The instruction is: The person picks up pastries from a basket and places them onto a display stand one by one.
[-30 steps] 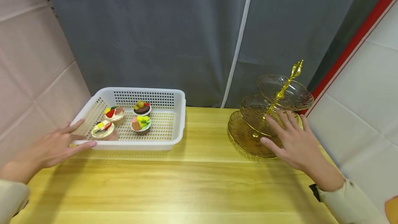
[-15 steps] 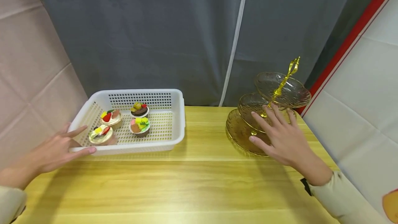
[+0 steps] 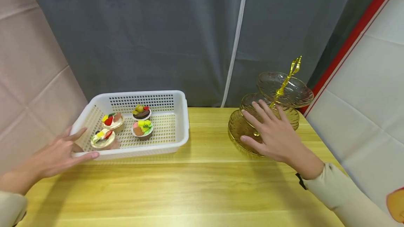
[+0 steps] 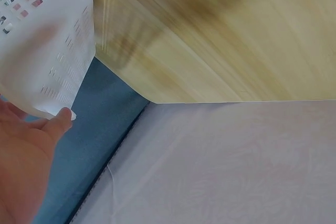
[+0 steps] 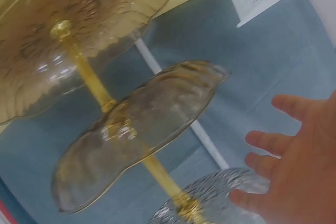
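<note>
We record a white perforated basket (image 3: pixel 183 123), open side up, four fruit-topped cupcakes (image 3: pixel 142 131) inside. We note a three-tiered, gold-stemmed stand (image 3: pixel 280 91) upright, right of the basket.

A dark grey curtain (image 3: pixel 142 45) fills the upper middle of the head view, a narrow white strip (image 3: pixel 236 41) slanting down it to the back edge of the wooden desk (image 3: pixel 189 192). Creased pinkish cloth (image 3: pixel 28 62) walls the left side, a white panel (image 3: pixel 372 97) (bordered in red (image 3: pixel 361 23)) the right; pale light glares off the desk at bottom centre.
</note>
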Tool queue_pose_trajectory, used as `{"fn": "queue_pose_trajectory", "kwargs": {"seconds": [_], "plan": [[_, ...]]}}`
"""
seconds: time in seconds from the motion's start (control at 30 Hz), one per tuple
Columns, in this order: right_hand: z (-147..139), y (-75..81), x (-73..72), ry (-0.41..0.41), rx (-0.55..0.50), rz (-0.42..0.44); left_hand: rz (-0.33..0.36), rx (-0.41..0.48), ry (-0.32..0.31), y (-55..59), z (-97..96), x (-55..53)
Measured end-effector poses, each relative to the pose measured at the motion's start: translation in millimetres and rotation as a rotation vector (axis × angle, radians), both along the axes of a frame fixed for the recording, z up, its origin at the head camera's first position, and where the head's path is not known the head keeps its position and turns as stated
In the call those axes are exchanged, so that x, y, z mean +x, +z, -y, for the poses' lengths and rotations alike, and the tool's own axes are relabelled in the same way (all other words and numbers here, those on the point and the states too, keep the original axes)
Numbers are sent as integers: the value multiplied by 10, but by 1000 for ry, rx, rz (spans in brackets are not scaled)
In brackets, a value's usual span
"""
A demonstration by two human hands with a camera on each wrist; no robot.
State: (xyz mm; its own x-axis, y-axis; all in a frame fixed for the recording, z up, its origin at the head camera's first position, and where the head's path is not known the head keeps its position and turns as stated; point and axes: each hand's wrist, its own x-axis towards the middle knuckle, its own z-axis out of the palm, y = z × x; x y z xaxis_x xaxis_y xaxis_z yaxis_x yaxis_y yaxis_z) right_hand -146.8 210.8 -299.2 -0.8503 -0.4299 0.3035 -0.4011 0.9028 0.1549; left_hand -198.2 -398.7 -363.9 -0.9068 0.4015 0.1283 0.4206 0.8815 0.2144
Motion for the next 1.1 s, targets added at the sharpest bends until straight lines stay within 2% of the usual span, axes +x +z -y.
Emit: {"fn": "queue_pose_trajectory", "kwargs": {"seconds": [0.3,0.57,0.67,1.1], "plan": [[295,-31,-113,64,12,1,1,-12,-4,29,-21,7],[512,-86,-241,130,4,37,-8,-13,-44,33,-44,6],[590,-112,-319,163,-1,44,-28,-47,-41,34,-55,13],[976,-171,-644,269,-144,182,-33,-90,-48,90,-111,42]]}}
